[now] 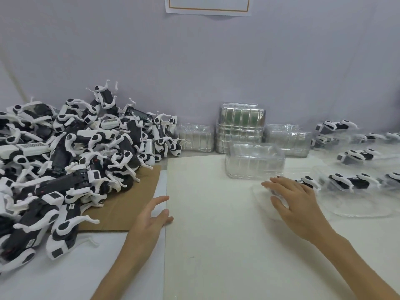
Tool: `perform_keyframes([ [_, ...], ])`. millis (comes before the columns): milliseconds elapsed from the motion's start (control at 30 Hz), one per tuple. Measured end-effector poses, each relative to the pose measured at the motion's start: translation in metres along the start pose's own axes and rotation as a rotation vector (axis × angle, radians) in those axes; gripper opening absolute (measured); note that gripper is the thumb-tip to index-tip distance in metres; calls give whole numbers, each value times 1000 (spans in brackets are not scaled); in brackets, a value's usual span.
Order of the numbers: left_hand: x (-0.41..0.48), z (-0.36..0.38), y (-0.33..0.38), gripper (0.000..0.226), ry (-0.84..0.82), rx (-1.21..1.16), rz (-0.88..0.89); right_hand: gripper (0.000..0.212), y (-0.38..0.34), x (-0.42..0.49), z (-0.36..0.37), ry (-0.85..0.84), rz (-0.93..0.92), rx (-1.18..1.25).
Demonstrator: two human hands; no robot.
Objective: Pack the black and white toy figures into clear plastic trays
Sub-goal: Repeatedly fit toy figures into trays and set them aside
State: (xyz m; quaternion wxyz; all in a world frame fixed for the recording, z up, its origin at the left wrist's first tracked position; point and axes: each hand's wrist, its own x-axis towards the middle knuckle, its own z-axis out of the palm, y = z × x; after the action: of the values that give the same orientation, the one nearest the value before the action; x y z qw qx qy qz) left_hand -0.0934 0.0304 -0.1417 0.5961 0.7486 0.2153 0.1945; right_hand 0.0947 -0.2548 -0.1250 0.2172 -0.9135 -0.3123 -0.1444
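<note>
While my right hand [296, 200] lies flat, fingers spread, on a figure [308, 180] to seat it in its clear tray [368, 211], my left hand [149, 215] hovers loose and empty near the pile of figures [65, 159], ready, I judge, to fetch 1 more.

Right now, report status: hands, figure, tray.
Left hand open, holding nothing. Right hand open, resting on toy figure in clear tray. Toy pile at left, nothing blocking.
</note>
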Motion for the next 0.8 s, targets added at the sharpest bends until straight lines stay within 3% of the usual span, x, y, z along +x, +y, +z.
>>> perform_keyframes([
  [267,-1,0,-1,28,-6,23,21,34,14,4,-2,211,186,-64],
  [533,1,1,-3,28,-13,42,42,31,14,14,-6,194,360,-50],
  [667,2,2,-6,28,-16,56,53,31,-2,32,-12,268,228,83],
  [733,2,2,-6,28,-18,64,53,38,-12,50,-10,182,137,83],
  [800,2,1,-6,27,-15,70,48,50,-18,74,-2,5,91,-93],
])
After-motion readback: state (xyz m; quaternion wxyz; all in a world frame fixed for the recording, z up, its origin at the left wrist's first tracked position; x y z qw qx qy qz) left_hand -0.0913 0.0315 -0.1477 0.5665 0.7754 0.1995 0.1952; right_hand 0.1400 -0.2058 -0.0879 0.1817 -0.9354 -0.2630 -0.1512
